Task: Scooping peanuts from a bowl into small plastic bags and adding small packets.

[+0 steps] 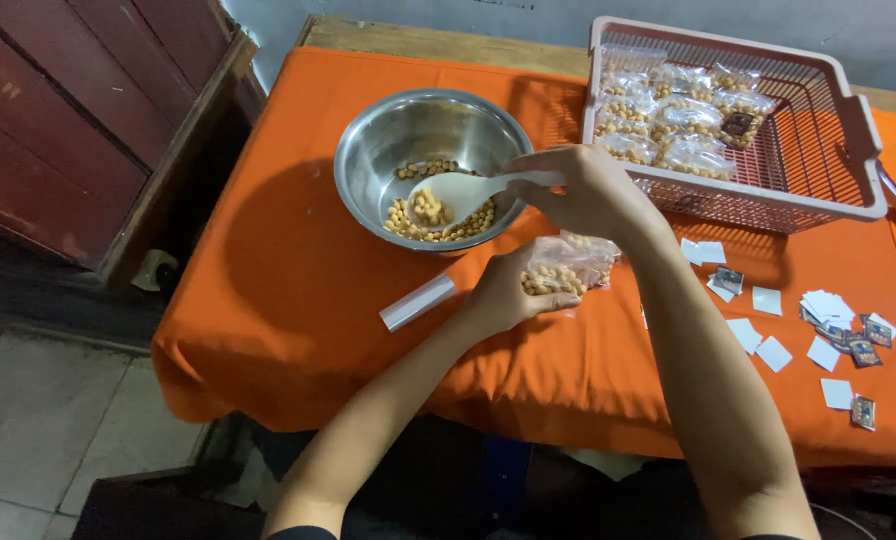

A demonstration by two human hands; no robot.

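— What fills the frame's middle?
— An orange-clothed table; a steel bowl upper centre.
— The hands?
— Right hand grips a white spoon of nuts; left hand, centre, pinches a clear bag.

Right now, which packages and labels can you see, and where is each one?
Filled bags: clear, with tan round snacks, piled in the pink basket at the back right.
Held bag: clear, partly filled, in the left hand.
Small cards: square, mostly white, some dark printed, scattered on the orange cloth at right.
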